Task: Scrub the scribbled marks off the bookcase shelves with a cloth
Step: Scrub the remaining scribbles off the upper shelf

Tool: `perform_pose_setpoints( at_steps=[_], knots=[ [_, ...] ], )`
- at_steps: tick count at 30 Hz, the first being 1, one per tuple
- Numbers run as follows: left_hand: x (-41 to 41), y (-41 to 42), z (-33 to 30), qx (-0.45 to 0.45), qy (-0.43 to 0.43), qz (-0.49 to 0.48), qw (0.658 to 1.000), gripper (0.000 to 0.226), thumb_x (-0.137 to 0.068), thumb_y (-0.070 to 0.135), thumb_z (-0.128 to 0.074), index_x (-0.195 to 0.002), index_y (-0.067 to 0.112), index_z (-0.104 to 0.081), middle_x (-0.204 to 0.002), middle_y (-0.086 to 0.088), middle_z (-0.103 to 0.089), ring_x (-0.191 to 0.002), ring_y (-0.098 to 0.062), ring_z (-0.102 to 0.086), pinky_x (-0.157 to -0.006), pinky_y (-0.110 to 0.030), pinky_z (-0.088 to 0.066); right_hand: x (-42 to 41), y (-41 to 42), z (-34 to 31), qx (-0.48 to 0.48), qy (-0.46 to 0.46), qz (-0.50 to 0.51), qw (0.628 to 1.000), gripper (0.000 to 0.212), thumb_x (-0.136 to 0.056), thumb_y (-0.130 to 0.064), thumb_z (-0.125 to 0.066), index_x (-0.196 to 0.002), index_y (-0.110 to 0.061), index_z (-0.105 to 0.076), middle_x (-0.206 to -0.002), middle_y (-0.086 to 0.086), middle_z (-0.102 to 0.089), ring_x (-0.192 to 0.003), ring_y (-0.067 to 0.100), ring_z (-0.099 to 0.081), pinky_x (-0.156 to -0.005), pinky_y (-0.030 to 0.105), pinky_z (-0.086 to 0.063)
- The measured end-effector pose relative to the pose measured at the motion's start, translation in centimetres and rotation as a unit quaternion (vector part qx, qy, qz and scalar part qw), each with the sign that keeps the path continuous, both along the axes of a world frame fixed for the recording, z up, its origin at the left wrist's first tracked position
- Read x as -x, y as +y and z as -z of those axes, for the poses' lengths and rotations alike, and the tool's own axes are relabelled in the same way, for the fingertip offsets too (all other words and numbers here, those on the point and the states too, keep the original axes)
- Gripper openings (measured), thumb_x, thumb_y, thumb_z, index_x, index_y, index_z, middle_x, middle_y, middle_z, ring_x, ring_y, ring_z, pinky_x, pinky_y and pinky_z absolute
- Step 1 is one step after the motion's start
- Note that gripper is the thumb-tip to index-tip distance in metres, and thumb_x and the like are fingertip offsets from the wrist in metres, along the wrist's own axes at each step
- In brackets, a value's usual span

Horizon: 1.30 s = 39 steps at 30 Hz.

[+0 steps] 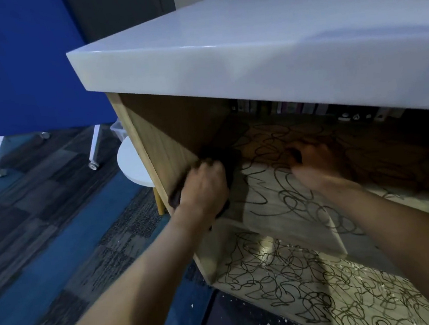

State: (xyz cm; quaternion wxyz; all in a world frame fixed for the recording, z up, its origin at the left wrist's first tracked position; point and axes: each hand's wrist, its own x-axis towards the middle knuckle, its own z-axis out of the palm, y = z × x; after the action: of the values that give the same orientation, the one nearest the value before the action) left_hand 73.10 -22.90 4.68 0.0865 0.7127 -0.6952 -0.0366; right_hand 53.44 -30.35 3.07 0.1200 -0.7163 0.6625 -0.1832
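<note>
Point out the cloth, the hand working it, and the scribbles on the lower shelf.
cloth [230, 160]: head view, dark bunched part beyond the knuckles.
left hand [205, 186]: head view, back of the hand.
scribbles on the lower shelf [298, 280]: head view, middle of the black tangle.

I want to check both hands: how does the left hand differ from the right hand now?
The left hand holds a dark cloth at the upper wooden shelf's left corner; the right hand holds nothing visible. The left is sharp, the right blurred. Both reach over the black scribbled marks.
</note>
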Motion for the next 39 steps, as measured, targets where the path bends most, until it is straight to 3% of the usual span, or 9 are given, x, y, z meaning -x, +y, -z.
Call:
perform_pose_setpoints(
  at_steps=[4,8,14,18,24,29,33,36,39],
  knots=[
    [0.6,6.8,1.3,-0.001,-0.004,-0.016,1.000,0.038,-0.100,0.019,-0.037,-0.137,0.011,-0.037,-0.134,-0.010,-0.047,-0.111,-0.025,-0.054,-0.088,-0.032,-0.047,0.2,-0.7,0.1,0.019,-0.006,-0.010,1.000,0.032,-0.093,-0.025,-0.049,-0.122,-0.031,-0.060,-0.129,0.007,-0.056,-0.116,0.030,-0.052,-0.093,0.035,-0.044],
    [-0.4,2.5,0.0,0.015,-0.086,-0.084,0.993,0.023,-0.101,0.016,-0.037,-0.117,0.007,-0.051,-0.117,-0.011,-0.058,-0.095,-0.026,-0.062,-0.072,-0.032,-0.048,0.2,-0.7,0.0,0.025,0.021,-0.023,0.999,0.028,-0.094,-0.023,-0.048,-0.119,-0.022,-0.061,-0.127,0.010,-0.054,-0.114,0.032,-0.051,-0.092,0.038,-0.045],
    [1.2,7.5,1.0,-0.005,-0.108,-0.094,0.990,0.035,-0.100,0.021,-0.033,-0.131,0.004,-0.037,-0.132,-0.013,-0.046,-0.120,-0.027,-0.045,-0.090,-0.031,-0.041,0.1,-0.5,0.2,0.012,0.022,-0.021,0.999,0.030,-0.095,-0.028,-0.044,-0.122,-0.028,-0.058,-0.132,0.009,-0.050,-0.119,0.034,-0.048,-0.096,0.041,-0.045],
    [-0.1,3.0,0.8,0.030,-0.123,-0.098,0.987,0.027,-0.101,0.022,-0.034,-0.117,0.008,-0.051,-0.118,-0.012,-0.058,-0.104,-0.026,-0.053,-0.077,-0.032,-0.040,0.2,-0.4,0.1,0.024,0.039,-0.016,0.999,0.030,-0.097,-0.029,-0.042,-0.122,-0.026,-0.058,-0.130,0.010,-0.053,-0.115,0.033,-0.052,-0.087,0.035,-0.044],
    [0.8,5.8,1.6,0.015,-0.163,-0.084,0.983,0.034,-0.099,0.024,-0.032,-0.123,0.005,-0.047,-0.119,-0.012,-0.058,-0.109,-0.029,-0.050,-0.090,-0.037,-0.036,-0.2,0.4,-1.0,0.023,0.057,-0.024,0.998,0.031,-0.100,-0.025,-0.040,-0.123,-0.016,-0.059,-0.127,0.014,-0.056,-0.116,0.030,-0.051,-0.081,0.030,-0.040],
    [-1.4,3.6,0.9,0.067,-0.071,-0.017,0.995,0.034,-0.098,0.024,-0.029,-0.114,0.008,-0.055,-0.117,-0.011,-0.060,-0.108,-0.029,-0.049,-0.092,-0.038,-0.037,-2.4,2.2,-0.7,0.018,0.022,-0.046,0.999,0.034,-0.098,-0.032,-0.040,-0.125,-0.022,-0.058,-0.126,0.012,-0.055,-0.110,0.033,-0.055,-0.082,0.034,-0.045],
    [-2.3,5.6,1.3,0.057,0.019,0.031,0.998,0.033,-0.102,0.022,-0.035,-0.126,0.006,-0.050,-0.125,-0.014,-0.057,-0.107,-0.029,-0.057,-0.084,-0.029,-0.039,-5.5,3.9,0.3,0.032,0.004,-0.108,0.994,0.030,-0.096,-0.033,-0.043,-0.118,-0.026,-0.062,-0.111,0.009,-0.065,-0.095,0.032,-0.061,-0.076,0.035,-0.051],
    [-3.6,6.8,1.1,0.043,0.022,0.081,0.995,0.039,-0.101,0.019,-0.040,-0.138,0.007,-0.043,-0.128,-0.015,-0.058,-0.102,-0.030,-0.062,-0.080,-0.030,-0.046,-5.2,3.9,0.3,0.003,-0.004,-0.105,0.994,0.036,-0.096,-0.036,-0.042,-0.129,-0.033,-0.055,-0.120,0.008,-0.063,-0.105,0.032,-0.060,-0.087,0.038,-0.051],
    [-4.3,4.6,1.2,0.058,0.013,0.014,0.998,0.033,-0.100,0.015,-0.042,-0.133,0.009,-0.045,-0.117,-0.012,-0.062,-0.093,-0.027,-0.064,-0.071,-0.029,-0.047,-4.2,3.6,0.4,-0.024,-0.006,-0.126,0.992,0.039,-0.099,-0.034,-0.039,-0.136,-0.038,-0.048,-0.132,0.009,-0.056,-0.117,0.030,-0.053,-0.096,0.035,-0.043]
  ],
)
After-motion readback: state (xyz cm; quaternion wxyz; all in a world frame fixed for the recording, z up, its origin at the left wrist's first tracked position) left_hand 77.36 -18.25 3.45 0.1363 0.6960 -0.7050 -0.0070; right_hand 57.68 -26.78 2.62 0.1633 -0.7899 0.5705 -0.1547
